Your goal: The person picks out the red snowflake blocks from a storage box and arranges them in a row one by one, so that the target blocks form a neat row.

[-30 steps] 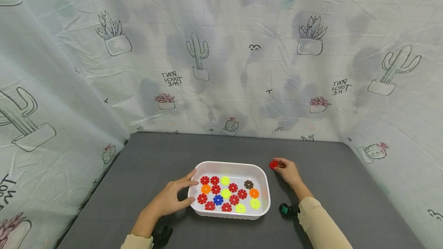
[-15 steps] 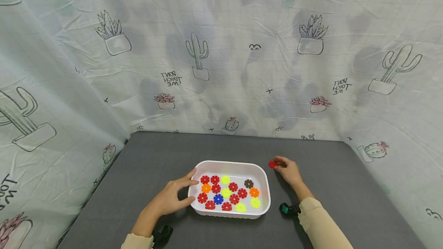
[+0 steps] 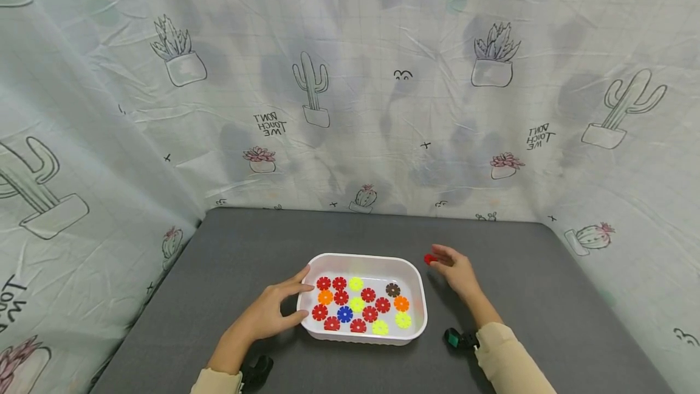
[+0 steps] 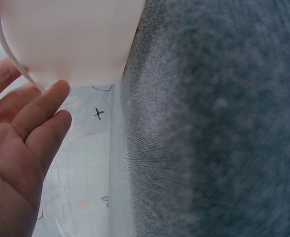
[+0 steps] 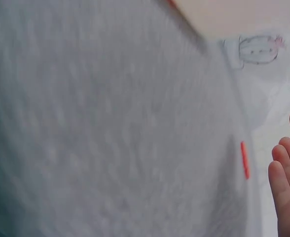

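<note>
A white plastic basin (image 3: 383,341) holds several flower-shaped notched discs, mostly red, with yellow, orange, blue and brown ones among them. My left hand (image 3: 273,312) holds the basin's left end, thumb and fingertips at the rim. From the left wrist, some fingers go over the rim while others stay outside the wall. Beyond the basin's back right corner, a red notched disc (image 3: 429,258) lies flat on the table, seen edge-on in the right wrist view. Just above it is my right hand (image 3: 455,269), fingers loosely extended; in the right wrist view a gap separates them from the disc.
The grey tabletop (image 3: 262,230) runs back to a white curtain (image 3: 350,108) printed with cactus drawings, which also hangs along both sides. A black strap device (image 3: 462,339) sits on the right wrist, another (image 3: 257,373) on the left.
The right hand has let go of the red disc, its fingers rising slightly from it. The disc has shifted slightly left. My left hand and the basin stay put.
</note>
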`<state>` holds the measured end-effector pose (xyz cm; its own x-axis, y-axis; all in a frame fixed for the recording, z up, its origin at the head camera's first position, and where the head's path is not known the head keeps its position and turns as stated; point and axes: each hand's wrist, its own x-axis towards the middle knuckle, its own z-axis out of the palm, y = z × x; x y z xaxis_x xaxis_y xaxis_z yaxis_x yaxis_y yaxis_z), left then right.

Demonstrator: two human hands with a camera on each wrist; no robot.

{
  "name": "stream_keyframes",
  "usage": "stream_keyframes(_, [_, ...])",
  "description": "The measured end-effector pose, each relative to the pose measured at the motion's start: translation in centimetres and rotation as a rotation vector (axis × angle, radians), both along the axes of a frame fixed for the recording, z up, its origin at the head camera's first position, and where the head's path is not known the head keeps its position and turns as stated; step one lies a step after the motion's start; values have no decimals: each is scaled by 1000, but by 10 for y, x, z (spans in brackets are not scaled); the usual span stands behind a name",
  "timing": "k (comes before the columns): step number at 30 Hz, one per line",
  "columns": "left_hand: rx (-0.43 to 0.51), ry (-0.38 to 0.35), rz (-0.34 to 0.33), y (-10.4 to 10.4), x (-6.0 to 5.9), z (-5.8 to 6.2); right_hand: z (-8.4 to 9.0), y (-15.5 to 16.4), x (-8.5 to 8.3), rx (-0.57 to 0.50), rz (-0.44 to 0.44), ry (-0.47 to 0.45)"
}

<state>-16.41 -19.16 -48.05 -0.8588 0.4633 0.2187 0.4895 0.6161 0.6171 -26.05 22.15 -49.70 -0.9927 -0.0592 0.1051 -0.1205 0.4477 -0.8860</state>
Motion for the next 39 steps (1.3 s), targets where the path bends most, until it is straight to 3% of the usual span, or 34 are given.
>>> stream_keyframes(11, [-3, 34, -6, -1, -1, -2, 23, -19, 25, -78, 100, 86])
stream_keyframes(17, [10, -1, 0, -2, 0, -5, 31, -33, 39, -182, 158, 85])
stream_keyframes(23, [11, -4, -4, -2, 0, -6, 36, -49, 49, -246, 216, 61])
stream_keyframes(30, [-3, 35, -7, -3, -1, -5, 59, -71, 64, -272, 297, 28])
stream_keyframes(35, [-4, 36, -5, -3, -1, -7, 62, -84, 65, -290, 317, -29])
stream_keyframes(39, [-3, 60, -11, -2, -1, -9, 63, -90, 64, -245, 341, -58])
